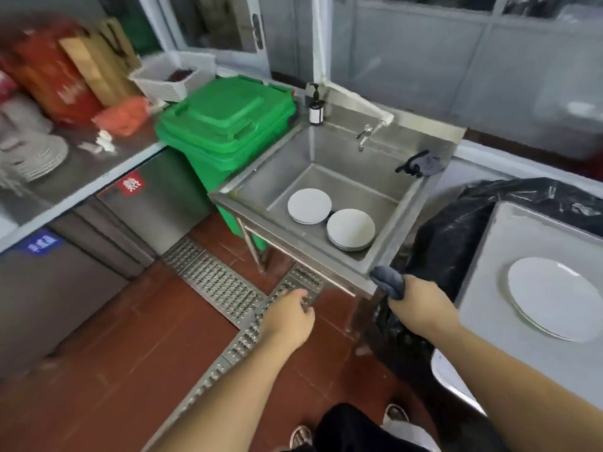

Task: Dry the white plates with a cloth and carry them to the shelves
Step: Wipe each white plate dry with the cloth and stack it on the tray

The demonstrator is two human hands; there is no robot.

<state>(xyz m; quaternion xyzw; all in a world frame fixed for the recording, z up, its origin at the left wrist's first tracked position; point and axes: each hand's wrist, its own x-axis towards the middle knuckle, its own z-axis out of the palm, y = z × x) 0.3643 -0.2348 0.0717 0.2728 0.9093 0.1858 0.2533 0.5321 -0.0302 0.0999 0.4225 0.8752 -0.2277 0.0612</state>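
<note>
Two plate stacks (pixel 309 205) (pixel 350 229) lie side by side in the sink (pixel 385 243), bin (pixel 228 125) to its left, a lone plate (pixel 554 296) to its right.

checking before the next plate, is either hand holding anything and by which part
The right hand grips a bunched dark cloth by one end; the rest sticks out past the fingers. The left hand holds nothing.

Red-brown tiled floor (pixel 107 347) with a metal drain grate (pixel 222 285), steel counters (pixel 98 171), grey-framed windows (pixel 424 44) behind.
</note>
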